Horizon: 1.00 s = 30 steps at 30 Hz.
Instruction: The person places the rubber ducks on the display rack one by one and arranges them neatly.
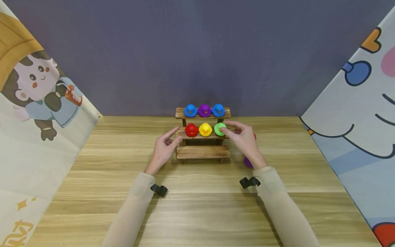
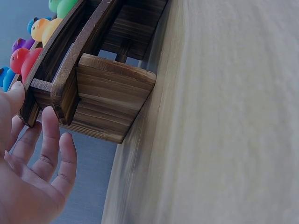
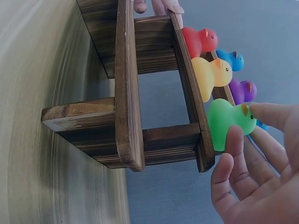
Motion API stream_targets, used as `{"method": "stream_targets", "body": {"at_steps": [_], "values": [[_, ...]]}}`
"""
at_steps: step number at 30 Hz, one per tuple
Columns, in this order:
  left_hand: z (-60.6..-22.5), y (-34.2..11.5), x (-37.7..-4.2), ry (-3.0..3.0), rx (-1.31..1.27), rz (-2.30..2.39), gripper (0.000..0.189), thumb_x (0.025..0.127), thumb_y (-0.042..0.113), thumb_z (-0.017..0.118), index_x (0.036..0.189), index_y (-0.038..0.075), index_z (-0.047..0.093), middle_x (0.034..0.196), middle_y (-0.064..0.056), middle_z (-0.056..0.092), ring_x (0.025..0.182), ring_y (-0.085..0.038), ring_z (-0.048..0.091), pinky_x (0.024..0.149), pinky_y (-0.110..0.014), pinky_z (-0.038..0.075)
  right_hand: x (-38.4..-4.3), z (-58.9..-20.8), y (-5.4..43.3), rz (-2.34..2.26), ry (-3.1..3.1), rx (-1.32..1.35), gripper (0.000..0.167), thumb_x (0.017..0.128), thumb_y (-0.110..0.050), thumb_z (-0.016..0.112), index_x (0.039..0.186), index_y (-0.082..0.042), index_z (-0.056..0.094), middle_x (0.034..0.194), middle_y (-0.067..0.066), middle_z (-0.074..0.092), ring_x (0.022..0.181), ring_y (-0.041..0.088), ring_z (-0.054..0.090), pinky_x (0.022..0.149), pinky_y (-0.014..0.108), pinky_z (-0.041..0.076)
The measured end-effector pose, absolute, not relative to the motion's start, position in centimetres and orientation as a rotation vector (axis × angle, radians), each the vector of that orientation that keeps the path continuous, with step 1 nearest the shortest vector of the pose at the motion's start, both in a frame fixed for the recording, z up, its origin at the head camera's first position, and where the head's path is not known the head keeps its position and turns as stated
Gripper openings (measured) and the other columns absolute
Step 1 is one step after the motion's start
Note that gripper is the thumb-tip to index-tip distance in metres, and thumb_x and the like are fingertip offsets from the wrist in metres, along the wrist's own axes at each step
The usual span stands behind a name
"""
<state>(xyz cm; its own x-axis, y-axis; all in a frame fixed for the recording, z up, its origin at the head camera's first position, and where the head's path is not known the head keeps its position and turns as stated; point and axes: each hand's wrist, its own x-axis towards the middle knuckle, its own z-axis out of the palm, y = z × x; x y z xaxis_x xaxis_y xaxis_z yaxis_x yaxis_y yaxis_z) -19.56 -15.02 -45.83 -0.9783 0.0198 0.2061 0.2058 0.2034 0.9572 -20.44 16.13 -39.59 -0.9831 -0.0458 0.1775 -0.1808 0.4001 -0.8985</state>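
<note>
A small wooden three-tier stand is at the back of the table. On its middle step sit a red rubber duck, a yellow duck and a green duck, left to right. My right hand pinches the green duck at the step's right end, thumb at its face and fingers around its side and back. At the stand's left end is my left hand, fingers apart and slightly bent. In the left wrist view its fingertips are right at the step's end.
On the top step sit a blue duck, a purple duck and another blue duck. The bottom step is bare wood. Partly hidden by the right hand, a purple object lies on the table. A grey wall rises behind.
</note>
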Motion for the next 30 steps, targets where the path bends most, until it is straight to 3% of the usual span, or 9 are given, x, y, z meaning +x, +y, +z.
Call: {"method": "stream_targets", "body": {"at_steps": [5, 18, 30], "values": [[-45.70, -14.98, -19.55, -2.327, -0.214, -1.880, 0.051, 0.104, 0.018, 0.072, 0.153, 0.013, 0.059, 0.104, -0.033, 0.076, 0.081, -0.033, 0.071, 0.053, -0.020, 0.041, -20.65, -39.66, 16.08, 1.636, -2.531, 0.211, 0.042, 0.095, -0.036, 0.083, 0.131, -0.014, 0.077, 0.125, 0.010, 0.078, 0.078, 0.007, 0.068, 0.068, 0.020, 0.051], [-45.79, -15.04, -19.33, -2.303, -0.248, -1.869, 0.047, 0.103, 0.022, 0.074, 0.149, 0.017, 0.064, 0.103, -0.029, 0.078, 0.073, -0.010, 0.069, 0.053, -0.020, 0.042, -20.60, -39.72, 15.76, 1.676, -2.536, 0.222, 0.042, 0.094, -0.034, 0.084, 0.131, -0.014, 0.077, 0.130, 0.010, 0.076, 0.083, 0.006, 0.071, 0.073, 0.021, 0.055], [-45.79, -15.04, -19.30, -2.304, -0.258, -1.855, 0.048, 0.103, 0.021, 0.074, 0.150, 0.015, 0.064, 0.103, -0.029, 0.078, 0.072, -0.009, 0.069, 0.053, -0.020, 0.042, -20.60, -39.83, 15.52, 1.699, -2.539, 0.247, 0.044, 0.095, -0.033, 0.083, 0.133, -0.012, 0.076, 0.131, 0.012, 0.077, 0.092, 0.027, 0.076, 0.073, 0.023, 0.057]]}}
